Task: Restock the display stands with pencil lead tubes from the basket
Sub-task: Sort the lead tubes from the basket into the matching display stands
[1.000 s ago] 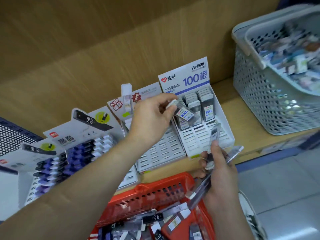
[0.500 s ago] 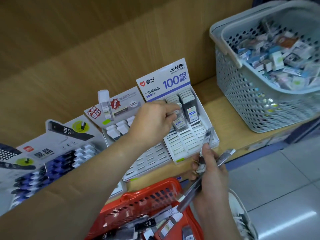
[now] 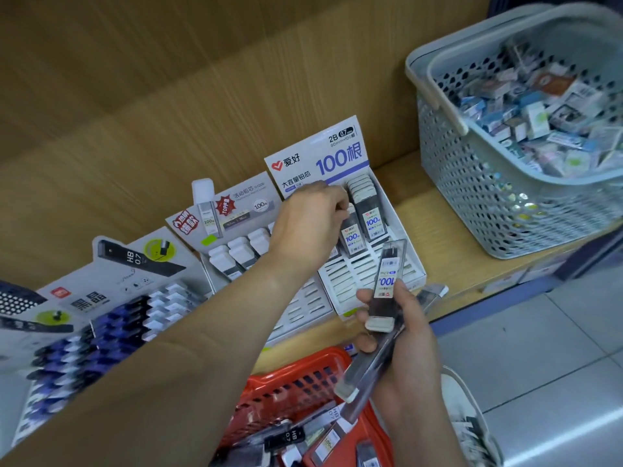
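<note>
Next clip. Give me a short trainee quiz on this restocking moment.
1. Where is the left hand reaching? A) the 2B stand B) the HB stand C) the grey basket
2. True or false: the right hand grips several lead tubes.
3. Fill in: the basket nearest the person is ___.
Key: 1 A; 2 true; 3 red.

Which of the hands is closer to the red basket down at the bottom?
Right. The right hand, gripping lead tubes, is just above the far corner of the red basket; the left hand is farther off, up at the 2B display stand.
</note>
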Motion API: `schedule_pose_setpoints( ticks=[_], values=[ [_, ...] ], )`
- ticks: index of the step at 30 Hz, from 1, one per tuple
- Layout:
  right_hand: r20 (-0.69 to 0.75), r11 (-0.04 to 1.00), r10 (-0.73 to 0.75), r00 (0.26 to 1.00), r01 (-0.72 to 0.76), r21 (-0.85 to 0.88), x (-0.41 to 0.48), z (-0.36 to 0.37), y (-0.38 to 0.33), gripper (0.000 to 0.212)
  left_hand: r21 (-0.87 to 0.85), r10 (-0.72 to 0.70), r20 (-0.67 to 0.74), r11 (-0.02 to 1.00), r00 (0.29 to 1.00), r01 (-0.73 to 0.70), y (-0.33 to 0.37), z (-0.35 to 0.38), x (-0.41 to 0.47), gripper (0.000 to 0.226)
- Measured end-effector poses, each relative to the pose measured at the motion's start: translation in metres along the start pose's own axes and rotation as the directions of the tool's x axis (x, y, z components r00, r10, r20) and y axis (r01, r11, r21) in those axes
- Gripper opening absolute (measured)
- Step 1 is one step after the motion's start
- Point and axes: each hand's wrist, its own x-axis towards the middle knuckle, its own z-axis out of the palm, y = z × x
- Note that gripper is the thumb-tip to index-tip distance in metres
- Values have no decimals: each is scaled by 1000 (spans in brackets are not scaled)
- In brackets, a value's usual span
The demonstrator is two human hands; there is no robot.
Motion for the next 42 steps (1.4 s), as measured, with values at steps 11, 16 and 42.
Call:
schedule_pose_setpoints(
  ticks=[11,16,42],
  values=[
    [211,999,48,976,-47,-8,-11,22,3,25,-452,-266,278,812,923,370,22,-43,-77,24],
    [152,989,29,988,-6,-148,-15,28,14,7,-597,-317,343,653,884,466,28,-47,-123,30],
    [-137,827,195,971,-88,555,-7,10,11,9,-357,-389,-59,868,919,345,-7,-53,-55,11]
  ],
)
